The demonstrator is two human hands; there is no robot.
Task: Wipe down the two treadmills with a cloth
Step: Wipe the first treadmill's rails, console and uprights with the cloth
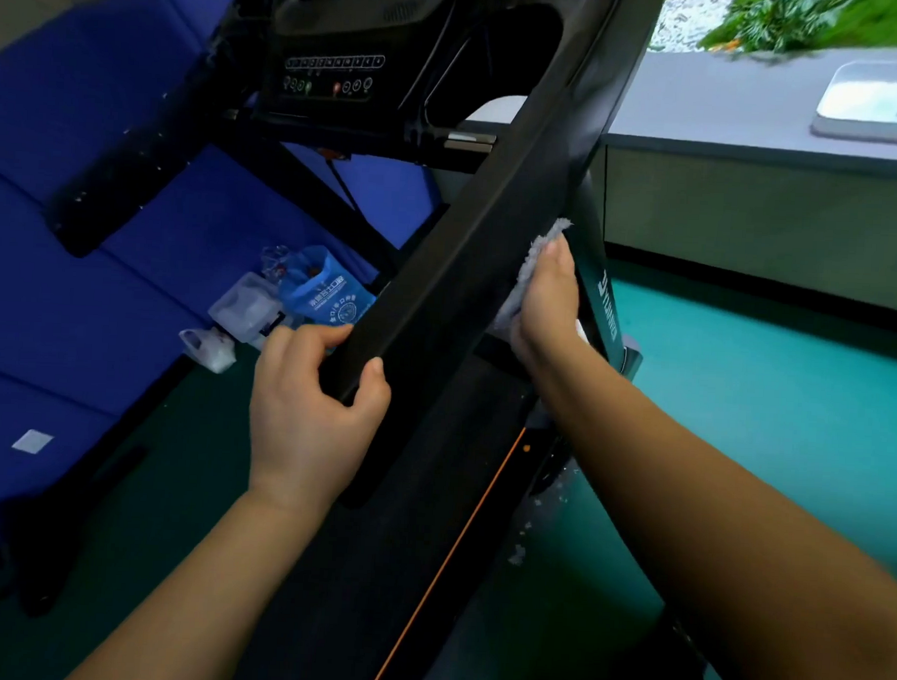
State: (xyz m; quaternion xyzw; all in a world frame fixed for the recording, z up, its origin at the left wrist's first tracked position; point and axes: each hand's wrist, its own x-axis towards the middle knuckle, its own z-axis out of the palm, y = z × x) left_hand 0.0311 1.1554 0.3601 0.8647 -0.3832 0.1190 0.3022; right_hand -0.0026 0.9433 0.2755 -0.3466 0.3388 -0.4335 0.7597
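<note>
A black treadmill fills the middle of the view, its console [335,72] at the top and its dark belt [375,568] with an orange stripe running toward me. My left hand [315,406] grips the near end of the right handrail [471,248], thumb over its top. My right hand [548,303] presses a grey cloth [537,256] against the right upright [593,274], just beside the rail. Most of the cloth is hidden under my fingers. Only one treadmill is in view.
Blue mats [78,298] cover the floor at left, teal floor [766,430] at right. A blue bag [320,288] and clear plastic packaging [242,310] lie under the console. A grey counter [729,105] with a tray [878,101] stands at the right.
</note>
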